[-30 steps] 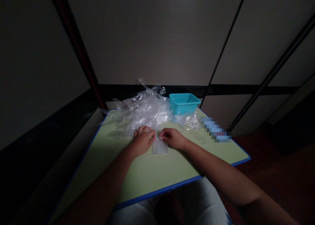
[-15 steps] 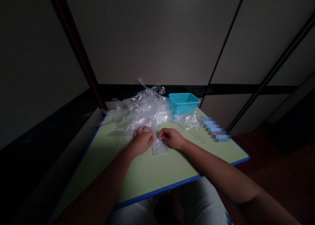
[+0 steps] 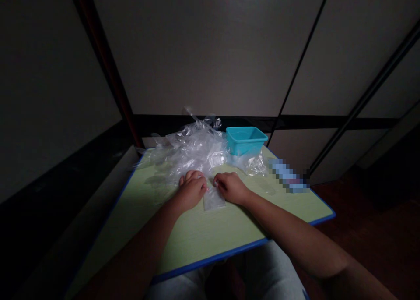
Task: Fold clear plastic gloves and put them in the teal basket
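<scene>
A small clear plastic bag (image 3: 214,199) lies flat on the green table (image 3: 183,243) in front of me. At its upper left edge is my left hand (image 3: 192,189), its thumb and forefinger pinched on the bag and the other fingers resting beside the plastic heap. My right hand (image 3: 231,187) is closed at the bag's upper right edge, fingers curled in a pinch. Behind my hands spreads a large heap of crumpled clear plastic bags (image 3: 197,146).
A turquoise basket (image 3: 246,146) stands at the back, right of the heap. More clear plastic (image 3: 254,163) lies before it. A blurred-out light blue object (image 3: 288,176) lies at the right. Cabinet panels rise behind the blue-edged table.
The whole view has shifted slightly, so the scene sits a little lower. My right hand's fingers are a little farther from my left hand at the bag's upper edge.
</scene>
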A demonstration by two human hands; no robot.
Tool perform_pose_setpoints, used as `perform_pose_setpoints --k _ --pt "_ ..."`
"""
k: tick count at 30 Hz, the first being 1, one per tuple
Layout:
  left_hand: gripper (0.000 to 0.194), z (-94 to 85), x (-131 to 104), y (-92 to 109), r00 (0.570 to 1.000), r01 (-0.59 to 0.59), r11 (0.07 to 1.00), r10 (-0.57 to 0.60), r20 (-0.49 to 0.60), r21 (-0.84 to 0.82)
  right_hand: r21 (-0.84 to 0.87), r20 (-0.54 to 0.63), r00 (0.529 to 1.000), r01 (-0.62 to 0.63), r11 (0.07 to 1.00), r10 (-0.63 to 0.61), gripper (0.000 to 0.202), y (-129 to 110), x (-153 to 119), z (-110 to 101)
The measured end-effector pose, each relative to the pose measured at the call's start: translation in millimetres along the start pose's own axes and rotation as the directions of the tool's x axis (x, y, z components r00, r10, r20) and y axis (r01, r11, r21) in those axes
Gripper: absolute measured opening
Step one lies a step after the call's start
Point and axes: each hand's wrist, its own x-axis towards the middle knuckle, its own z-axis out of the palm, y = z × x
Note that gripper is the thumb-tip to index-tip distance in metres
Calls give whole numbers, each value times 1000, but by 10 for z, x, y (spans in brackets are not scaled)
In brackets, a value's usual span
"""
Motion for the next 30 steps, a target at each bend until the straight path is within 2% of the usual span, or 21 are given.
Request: perform_pose_setpoints --k 5,8,11,12,17,21,26,30 --pt "10 1 -8 1 1000 -9 1000 9 -8 -4 -129 -70 997 -48 991 39 16 -14 -20 -79" --pt "10 0 -14 7 1000 -13 1000 13 -14 -3 -78 -90 996 -28 997 21 11 6 -29 -145" --pt "10 -7 -19 19 1000 -14 1000 14 -14 -1 -9 -37 995 88 996 -89 2 53 -28 -181" --pt "10 -10 -21 23 1000 -12 1000 12 -14 -1 8 -24 993 118 993 -118 4 72 -26 -185" --pt "9 -26 -25 38 1000 -8 1000 8 -16 6 93 29 987 154 984 -157 4 129 -35 -218" --pt "9 -36 -25 53 1000 -14 1000 15 -14 13 134 118 965 219 966 -235 21 109 -53 -279" --pt "9 -27 -27 72 1000 -7 1000 7 -26 20 42 222 956 188 981 -192 31 91 -42 -260" --pt "8 -41 -34 86 998 5 1000 -3 -70 26 19 254 956 146 989 -146 34 91 -39 -238"
